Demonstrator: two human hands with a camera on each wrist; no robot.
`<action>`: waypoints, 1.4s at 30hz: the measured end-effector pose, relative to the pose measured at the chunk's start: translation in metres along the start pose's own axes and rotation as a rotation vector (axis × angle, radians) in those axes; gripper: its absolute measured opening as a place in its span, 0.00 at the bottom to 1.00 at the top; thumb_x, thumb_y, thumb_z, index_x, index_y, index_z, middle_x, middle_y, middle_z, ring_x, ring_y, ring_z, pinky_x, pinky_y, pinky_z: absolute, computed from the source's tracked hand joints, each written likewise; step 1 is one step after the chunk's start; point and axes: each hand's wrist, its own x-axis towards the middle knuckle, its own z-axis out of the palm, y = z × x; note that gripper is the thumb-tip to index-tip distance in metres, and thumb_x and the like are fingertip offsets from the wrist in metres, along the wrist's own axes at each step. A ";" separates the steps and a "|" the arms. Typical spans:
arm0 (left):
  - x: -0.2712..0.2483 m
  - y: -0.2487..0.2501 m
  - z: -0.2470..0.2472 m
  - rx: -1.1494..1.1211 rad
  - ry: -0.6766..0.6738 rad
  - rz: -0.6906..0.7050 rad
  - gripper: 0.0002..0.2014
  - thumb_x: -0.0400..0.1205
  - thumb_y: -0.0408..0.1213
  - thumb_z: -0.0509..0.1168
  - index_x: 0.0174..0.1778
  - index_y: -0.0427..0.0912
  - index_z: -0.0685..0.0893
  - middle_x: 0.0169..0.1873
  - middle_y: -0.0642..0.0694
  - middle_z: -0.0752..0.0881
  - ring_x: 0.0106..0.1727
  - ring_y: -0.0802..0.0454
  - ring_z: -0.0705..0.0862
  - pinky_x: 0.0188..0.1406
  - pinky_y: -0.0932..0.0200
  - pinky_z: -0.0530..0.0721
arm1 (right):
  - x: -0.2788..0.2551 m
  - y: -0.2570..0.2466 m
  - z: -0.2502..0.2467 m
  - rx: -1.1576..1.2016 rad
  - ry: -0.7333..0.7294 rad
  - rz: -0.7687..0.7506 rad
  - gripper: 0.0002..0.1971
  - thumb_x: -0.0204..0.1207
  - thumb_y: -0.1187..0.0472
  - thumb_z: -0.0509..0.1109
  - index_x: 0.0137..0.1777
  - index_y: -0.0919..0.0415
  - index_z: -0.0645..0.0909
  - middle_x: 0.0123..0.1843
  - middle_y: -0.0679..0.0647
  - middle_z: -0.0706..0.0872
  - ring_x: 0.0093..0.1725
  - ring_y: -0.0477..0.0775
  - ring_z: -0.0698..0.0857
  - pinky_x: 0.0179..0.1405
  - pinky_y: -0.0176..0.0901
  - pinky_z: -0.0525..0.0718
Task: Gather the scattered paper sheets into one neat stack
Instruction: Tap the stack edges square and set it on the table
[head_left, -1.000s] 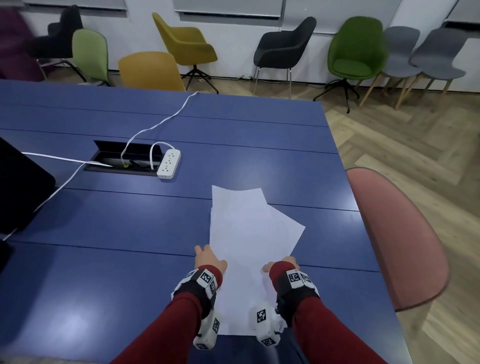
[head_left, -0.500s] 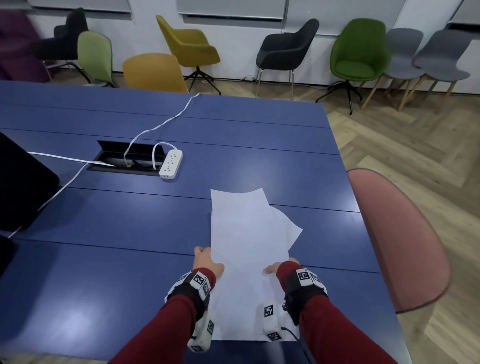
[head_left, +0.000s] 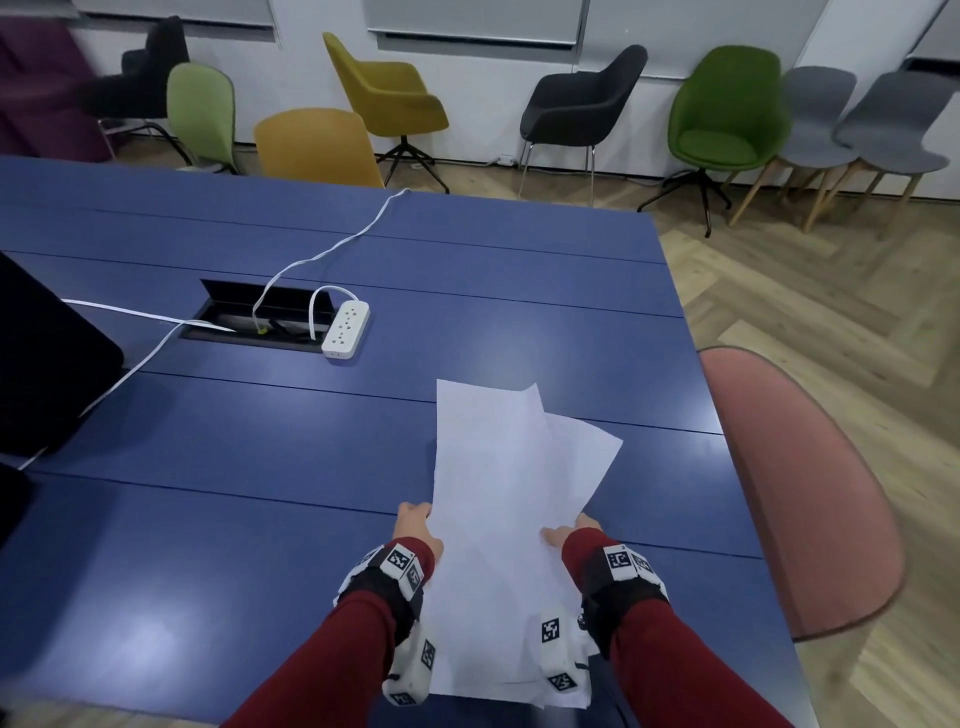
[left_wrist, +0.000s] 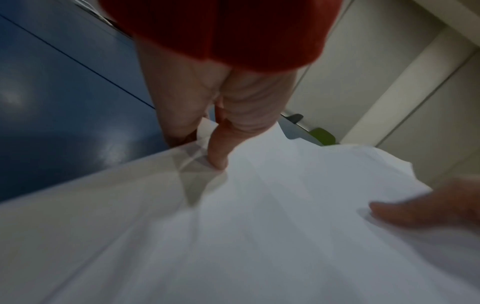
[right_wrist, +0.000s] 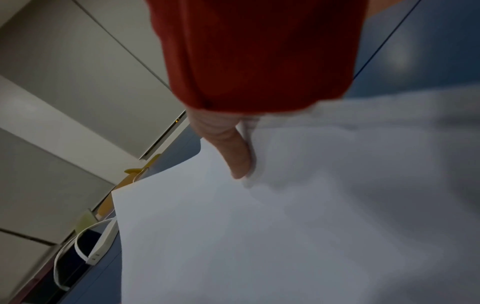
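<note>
A loose pile of white paper sheets (head_left: 504, 499) sits over the blue table (head_left: 260, 519) near its front right. One lower sheet (head_left: 587, 457) fans out to the right of the top one. My left hand (head_left: 415, 525) grips the pile's left edge, thumb on top (left_wrist: 218, 150), fingers underneath. My right hand (head_left: 571, 530) pinches the right edge, thumb (right_wrist: 237, 156) on the paper (right_wrist: 259, 236). The sheets (left_wrist: 259, 226) look lifted and bowed between the hands. The fingers under the paper are hidden.
A white power strip (head_left: 345, 330) with cables lies beside an open cable hatch (head_left: 260, 322) at mid-table. A dark object (head_left: 41, 358) stands at the left edge. A pink chair (head_left: 795, 493) is close on the right; several chairs line the far wall.
Both hands have kept their hold on the pile's sides. The fanned lower sheet has swung in closer under the top sheet, and the pile has risen slightly.
</note>
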 end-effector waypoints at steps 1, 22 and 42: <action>0.001 0.001 -0.003 -0.017 -0.019 -0.014 0.23 0.76 0.23 0.59 0.70 0.33 0.75 0.71 0.37 0.68 0.63 0.41 0.79 0.60 0.65 0.73 | 0.003 0.003 -0.002 0.027 0.007 -0.065 0.34 0.77 0.61 0.69 0.79 0.68 0.58 0.79 0.61 0.68 0.76 0.61 0.71 0.72 0.46 0.69; -0.023 0.101 -0.077 -0.694 0.048 0.216 0.18 0.82 0.31 0.64 0.65 0.24 0.78 0.60 0.36 0.84 0.59 0.46 0.83 0.55 0.57 0.78 | -0.002 -0.048 -0.072 0.247 0.216 -0.734 0.07 0.74 0.65 0.72 0.46 0.70 0.82 0.46 0.63 0.87 0.45 0.56 0.85 0.47 0.45 0.84; -0.081 0.163 -0.121 -0.960 0.132 0.488 0.12 0.76 0.30 0.71 0.54 0.44 0.84 0.47 0.51 0.86 0.50 0.58 0.85 0.59 0.64 0.79 | -0.056 -0.087 -0.089 0.643 0.121 -1.011 0.18 0.66 0.77 0.75 0.44 0.51 0.81 0.44 0.48 0.86 0.37 0.28 0.87 0.41 0.21 0.83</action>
